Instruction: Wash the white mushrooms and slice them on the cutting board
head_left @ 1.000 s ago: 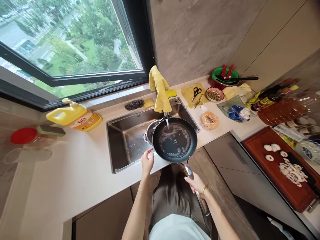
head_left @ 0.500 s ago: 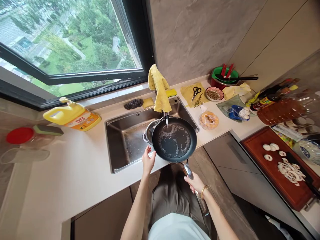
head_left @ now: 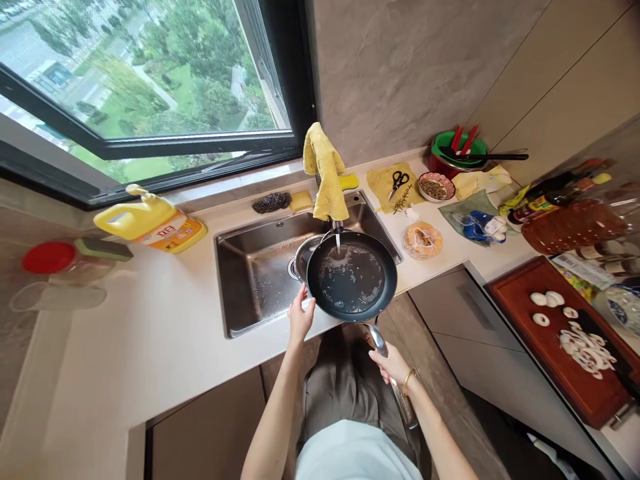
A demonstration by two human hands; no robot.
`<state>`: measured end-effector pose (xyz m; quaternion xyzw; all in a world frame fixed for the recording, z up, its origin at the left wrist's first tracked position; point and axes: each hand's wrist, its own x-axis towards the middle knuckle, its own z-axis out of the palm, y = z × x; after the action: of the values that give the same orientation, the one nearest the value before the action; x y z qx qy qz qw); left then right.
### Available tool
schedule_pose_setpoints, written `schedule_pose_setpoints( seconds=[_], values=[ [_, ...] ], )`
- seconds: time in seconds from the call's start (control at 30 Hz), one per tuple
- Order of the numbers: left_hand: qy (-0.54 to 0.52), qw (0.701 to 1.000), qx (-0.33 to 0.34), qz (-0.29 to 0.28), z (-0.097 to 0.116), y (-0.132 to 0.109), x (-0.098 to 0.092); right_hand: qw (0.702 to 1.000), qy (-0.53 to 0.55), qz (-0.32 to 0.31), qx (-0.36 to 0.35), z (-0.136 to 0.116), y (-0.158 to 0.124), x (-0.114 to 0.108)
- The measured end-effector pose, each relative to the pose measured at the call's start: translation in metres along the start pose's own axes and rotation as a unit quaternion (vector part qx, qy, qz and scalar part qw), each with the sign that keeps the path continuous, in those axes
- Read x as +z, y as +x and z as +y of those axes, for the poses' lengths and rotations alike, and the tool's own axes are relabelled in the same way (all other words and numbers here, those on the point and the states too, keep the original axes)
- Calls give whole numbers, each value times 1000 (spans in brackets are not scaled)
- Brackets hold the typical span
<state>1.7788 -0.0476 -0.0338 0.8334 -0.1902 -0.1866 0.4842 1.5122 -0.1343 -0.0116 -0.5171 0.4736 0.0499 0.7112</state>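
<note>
A dark frying pan [head_left: 353, 277] is held over the right part of the steel sink [head_left: 240, 293]. Water runs from the faucet [head_left: 338, 228] into it, and a shallow layer with bubbles covers its bottom. My right hand [head_left: 391, 365] is wrapped around the pan's long metal handle. At the pan's left rim is my left hand [head_left: 301, 319], open, thumb and fingers apart; whether it touches the rim I cannot tell. A yellow cloth [head_left: 325, 173] drapes over the faucet. Behind the pan, a metal strainer or bowl [head_left: 301, 257] shows in part.
Left of the sink stand a yellow detergent jug [head_left: 155, 223] and a red-lidded jar [head_left: 49, 257]. To the right lie scissors [head_left: 399, 183], a small bowl [head_left: 437, 187], a wrapped orange food [head_left: 423, 240] and a cutting board [head_left: 530, 280] with sliced mushrooms. The open window [head_left: 200, 143] reaches over the counter.
The whole view has shifted slightly, so things appear a little further right. Water keeps running into the pan; both hands stay in much the same place on and beside it.
</note>
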Motion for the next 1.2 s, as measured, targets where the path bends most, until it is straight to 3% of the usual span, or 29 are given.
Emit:
schedule_pose_setpoints(
  seconds=[1.2],
  values=[
    [47, 999, 21, -12, 6, 0, 3, 998, -39, 45, -34, 1, 0, 1]
  ],
)
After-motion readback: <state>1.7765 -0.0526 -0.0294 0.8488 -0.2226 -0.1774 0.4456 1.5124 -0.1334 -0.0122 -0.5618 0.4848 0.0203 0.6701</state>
